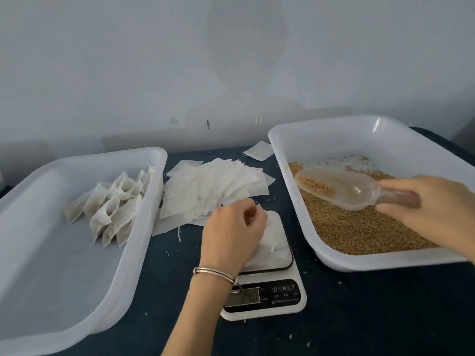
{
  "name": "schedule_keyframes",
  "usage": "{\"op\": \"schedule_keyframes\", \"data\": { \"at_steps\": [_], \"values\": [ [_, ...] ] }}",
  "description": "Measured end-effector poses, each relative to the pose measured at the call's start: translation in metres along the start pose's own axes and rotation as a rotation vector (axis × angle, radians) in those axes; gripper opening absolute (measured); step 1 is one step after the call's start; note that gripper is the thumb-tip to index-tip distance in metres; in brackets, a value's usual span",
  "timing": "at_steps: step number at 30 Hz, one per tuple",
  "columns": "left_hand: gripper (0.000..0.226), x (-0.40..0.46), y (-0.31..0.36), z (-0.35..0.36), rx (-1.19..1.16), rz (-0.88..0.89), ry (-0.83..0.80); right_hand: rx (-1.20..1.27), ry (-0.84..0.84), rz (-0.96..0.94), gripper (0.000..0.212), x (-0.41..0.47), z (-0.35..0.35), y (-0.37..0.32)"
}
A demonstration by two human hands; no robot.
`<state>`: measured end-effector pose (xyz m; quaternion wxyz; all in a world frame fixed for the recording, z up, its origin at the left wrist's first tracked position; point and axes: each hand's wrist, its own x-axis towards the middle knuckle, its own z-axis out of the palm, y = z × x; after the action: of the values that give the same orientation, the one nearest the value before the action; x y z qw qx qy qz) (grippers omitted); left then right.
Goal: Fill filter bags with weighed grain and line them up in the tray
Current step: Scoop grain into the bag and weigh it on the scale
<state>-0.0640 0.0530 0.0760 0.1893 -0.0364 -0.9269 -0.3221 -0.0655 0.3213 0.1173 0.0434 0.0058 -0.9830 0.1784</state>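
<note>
filter bags (113, 206), already filled and brownish at their bases, stand in a leaning row inside the white tray (38, 291) at the left of the frame, bunched against its right-hand wall. a loose heap of empty bags (205, 191) lies on the dark tabletop (385, 312) at centre frame, between the two trays, with one stray bag (258, 150) farther back near the wall.

just below that heap sits the white scale (272, 301) — one empty bag (272, 242) rests on its platform, partly hidden by the left hand (231, 237). that hand's fingers are curled over the bag's upper edge and seem to pinch it, though the contact itself is hidden behind the knuckles. a metal bracelet (214, 274) circles the wrist. the scale's display is lit but too blurred to read surely.

at the right of the frame the second white tray (334, 260) holds golden-brown grain (359, 227) spread over its floor. the right hand (434, 204) grips the handle of a clear plastic scoop (341, 187), fingers wrapped round it — the scoop hangs over the grain with a small heap of kernels in its front end. scattered kernels dot the tabletop around the scale.
</note>
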Motion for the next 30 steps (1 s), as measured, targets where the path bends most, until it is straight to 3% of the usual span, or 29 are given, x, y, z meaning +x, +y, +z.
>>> {"op": "schedule_keyframes", "data": {
  "at_steps": [4,8,18,25,30],
  "values": [
    [0.021,-0.004,-0.008,-0.014,-0.175,-0.074,0.014,0.039,-0.019,-0.069,0.03,-0.009,-0.019,-0.029],
    [0.018,-0.009,-0.013,-0.021,-0.269,-0.134,-0.046,-0.023,-0.044,-0.162,0.039,-0.012,-0.026,-0.056],
    [0.011,-0.012,-0.013,-0.02,-0.328,-0.169,-0.03,-0.399,0.066,-0.29,0.034,-0.006,-0.033,-0.08],
    [0.011,-0.012,-0.01,-0.018,-0.353,-0.171,-0.046,-0.481,0.074,-0.306,0.012,-0.003,-0.038,-0.092],
    [0.01,-0.011,-0.01,-0.016,-0.357,-0.177,-0.057,-0.504,0.104,-0.313,0.014,-0.003,-0.038,-0.096]
  ]
}}
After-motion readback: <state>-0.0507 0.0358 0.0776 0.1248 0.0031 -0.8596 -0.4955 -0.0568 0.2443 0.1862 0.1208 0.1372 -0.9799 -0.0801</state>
